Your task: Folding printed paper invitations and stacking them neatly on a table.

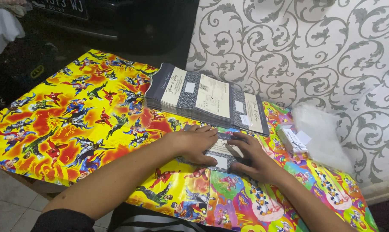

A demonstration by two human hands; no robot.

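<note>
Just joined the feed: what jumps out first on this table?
The loud yellow cartoon cover on the table grabs the eye first. At its far edge by the patterned wall sits a stack of dark cards. In front of it, the left hand and right hand press on one card.

Light: we see an even, fairly bright indoor wash over the glossy table cover [74, 124], with no strong glare.
Dark zone: the upper left corner falls nearly black.
Shadows: soft, short ones lie under our hands.
Sharpness: the centre is crisp; we note slight softness toward the edges.
</note>
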